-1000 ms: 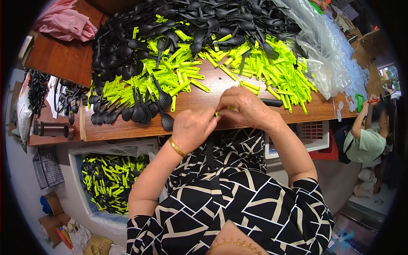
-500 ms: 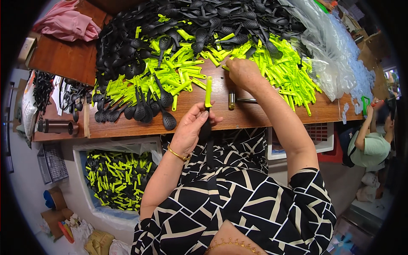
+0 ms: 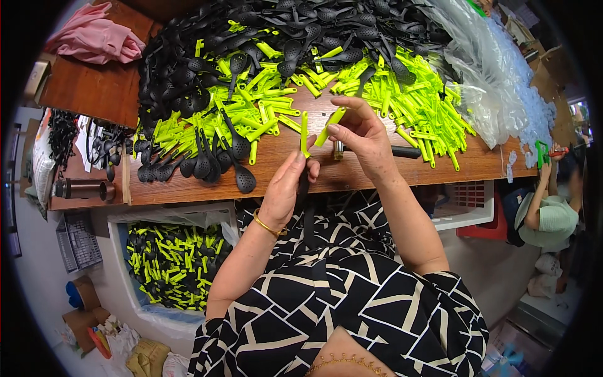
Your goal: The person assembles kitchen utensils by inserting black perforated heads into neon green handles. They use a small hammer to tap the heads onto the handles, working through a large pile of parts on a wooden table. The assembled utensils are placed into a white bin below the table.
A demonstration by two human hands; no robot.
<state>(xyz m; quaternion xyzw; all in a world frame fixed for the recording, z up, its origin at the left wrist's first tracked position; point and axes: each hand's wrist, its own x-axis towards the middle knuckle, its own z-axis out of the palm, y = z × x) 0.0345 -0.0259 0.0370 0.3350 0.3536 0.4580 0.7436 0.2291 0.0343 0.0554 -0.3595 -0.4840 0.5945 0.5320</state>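
Note:
My left hand is closed round a black spoon. A lime-green handle piece stands upright from the spoon above my fingers; much of the black part is hidden by the hand. Between thumb and fingers, my right hand pinches a second lime-green handle half, tilted, its lower end close beside the upright piece. Whether the two touch I cannot tell. Behind my right hand lies what looks like a hammer, with a black grip and a metal head partly covered.
Loose green handle pieces and black slotted spoons heap across the wooden table. Clear plastic sheeting lies at the right. A lined bin of green-and-black utensils stands below left. Another person is at far right.
My right hand has drawn back from the green pile toward my left hand, bringing a green handle half. My left hand still holds the spoon, nearly in place.

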